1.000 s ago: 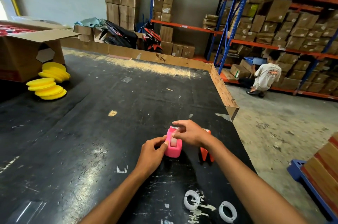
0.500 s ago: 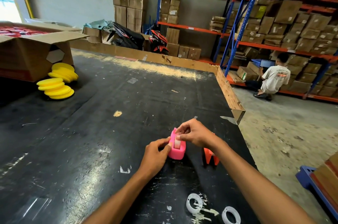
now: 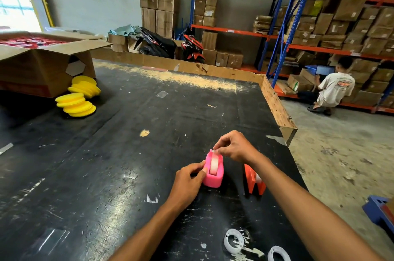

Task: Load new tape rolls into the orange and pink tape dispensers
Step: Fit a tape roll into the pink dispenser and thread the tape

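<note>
The pink tape dispenser [image 3: 214, 172] stands on the black table [image 3: 119, 154] with a white tape roll [image 3: 213, 165] seated in its slot. My left hand [image 3: 187, 184] grips the dispenser's near left side. My right hand [image 3: 233, 147] pinches the tape end at the dispenser's far tip, by the cutter. To the right stands the orange tape dispenser [image 3: 253, 182], partly hidden behind my right forearm, with a bit of white roll showing in it.
Two empty white tape cores [image 3: 233, 240] [image 3: 278, 253] lie near the table's front edge. Yellow foam pads [image 3: 77, 101] and an open cardboard box [image 3: 42, 64] sit at the far left. A wooden rim [image 3: 275, 103] borders the table's right. A person [image 3: 332, 88] crouches by shelving.
My right hand's fingers have shifted from on top of the roll to the dispenser's far tip, pinching the tape end. The left hand keeps its hold; the camera view moved slightly.
</note>
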A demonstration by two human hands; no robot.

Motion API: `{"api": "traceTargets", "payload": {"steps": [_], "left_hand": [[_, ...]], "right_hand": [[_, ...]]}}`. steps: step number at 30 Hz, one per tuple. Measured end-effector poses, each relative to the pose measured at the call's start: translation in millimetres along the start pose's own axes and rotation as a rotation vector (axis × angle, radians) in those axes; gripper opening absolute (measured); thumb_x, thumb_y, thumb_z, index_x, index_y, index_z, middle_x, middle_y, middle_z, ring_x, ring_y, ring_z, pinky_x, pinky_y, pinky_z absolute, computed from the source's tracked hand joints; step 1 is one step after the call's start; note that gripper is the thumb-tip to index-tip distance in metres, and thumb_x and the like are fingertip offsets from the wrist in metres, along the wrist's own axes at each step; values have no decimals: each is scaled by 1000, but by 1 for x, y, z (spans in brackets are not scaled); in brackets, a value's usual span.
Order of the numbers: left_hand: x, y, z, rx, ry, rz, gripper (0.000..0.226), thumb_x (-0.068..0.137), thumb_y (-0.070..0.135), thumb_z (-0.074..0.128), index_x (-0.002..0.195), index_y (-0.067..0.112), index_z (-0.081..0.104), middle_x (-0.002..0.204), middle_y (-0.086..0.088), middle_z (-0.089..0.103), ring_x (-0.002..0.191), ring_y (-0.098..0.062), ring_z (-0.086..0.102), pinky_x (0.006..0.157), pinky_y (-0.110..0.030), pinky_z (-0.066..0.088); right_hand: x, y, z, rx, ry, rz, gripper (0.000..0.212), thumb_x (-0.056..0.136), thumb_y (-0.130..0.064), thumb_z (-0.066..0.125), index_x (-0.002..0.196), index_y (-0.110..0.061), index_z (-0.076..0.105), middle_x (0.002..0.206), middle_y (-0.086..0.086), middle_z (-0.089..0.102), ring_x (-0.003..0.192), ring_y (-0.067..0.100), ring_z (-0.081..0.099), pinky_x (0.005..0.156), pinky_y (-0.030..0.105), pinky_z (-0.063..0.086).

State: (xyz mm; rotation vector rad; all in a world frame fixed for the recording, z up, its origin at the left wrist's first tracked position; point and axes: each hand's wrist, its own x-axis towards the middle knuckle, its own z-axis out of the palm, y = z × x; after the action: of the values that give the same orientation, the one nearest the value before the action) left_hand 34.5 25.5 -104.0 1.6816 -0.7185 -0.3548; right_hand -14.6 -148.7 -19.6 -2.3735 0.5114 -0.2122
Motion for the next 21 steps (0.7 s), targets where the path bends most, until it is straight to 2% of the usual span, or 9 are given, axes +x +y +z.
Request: {"api": "traceTargets", "payload": {"steps": [3,6,10,16,19,21], "left_hand": [[-1,0,0,-21,0,8,33,91,21,60,122,13,67,113,4,73,101,1,66,82,-8,47],[-1,1,0,-27,1,9,32,91,21,60,122,14,67,113,5,73,102,1,66,83,-8,48],[-1,2,0,-28,2,6,34,91,23,60,123,14,66,114,5,72,103,1,65,84,-10,49],[-1,2,-1,-20,2,7,35,91,24,60,124,14,66,116,5,72,105,-2,65,91,-18,52],[-2,3,-1,-24,4,5,34,91,23,60,124,14,65,114,5,72,104,-1,65,90,-18,52],[-2,3,-1,-32,1,5,34,91,23,60,124,14,66,114,4,72,103,-2,66,89,-17,52]], "right_hand": [[8,2,2,12,10,-4,10,75,-1,73,84,-4,78,78,13,75,64,8,62,59,14,43],[16,6,3,24,12,0,11,75,-1,73,84,-3,78,81,15,76,71,13,66,63,19,47],[23,11,3,21,9,27,12,77,-3,73,87,-5,78,80,9,74,72,11,65,66,19,47],[26,14,4,35,1,63,10,78,-6,74,88,-7,77,66,-6,66,61,2,58,59,16,40],[26,13,5,51,-25,79,8,78,-4,72,85,-6,74,71,2,67,64,9,59,62,20,45],[25,13,5,38,-85,96,10,83,-4,66,88,-5,75,82,9,71,73,12,62,65,22,48]]}}
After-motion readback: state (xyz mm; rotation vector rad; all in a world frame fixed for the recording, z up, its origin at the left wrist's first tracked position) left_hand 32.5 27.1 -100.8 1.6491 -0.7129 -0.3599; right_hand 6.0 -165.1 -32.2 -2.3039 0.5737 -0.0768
